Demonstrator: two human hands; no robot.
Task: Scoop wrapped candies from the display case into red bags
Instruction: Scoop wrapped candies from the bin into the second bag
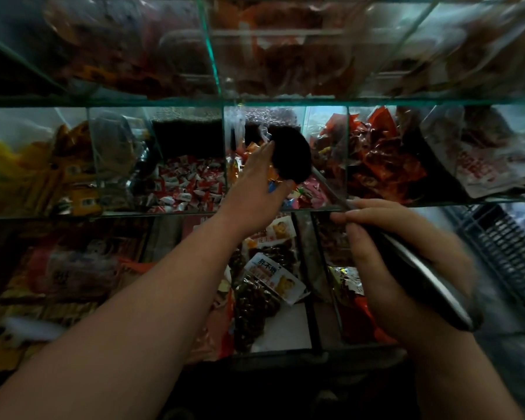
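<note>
1. The right hand (400, 262) is curled round the long handle (422, 271) of a scoop (291, 153), thumb and fingers closed on it.
2. The left hand (252, 186) reaches ahead into the display case (103, 103), fingers straight and laid against the scoop's dark round head, thumb beneath it.
3. The wrapped candies (308, 192), in mixed colours, lie in the compartment just below the left hand.
4. Red-and-white candies (188, 183) fill the compartment left of the left hand.

Upright glass dividers (224, 147) hem the candy compartment (303, 208); the scoop (290, 153) fills its middle.
</note>
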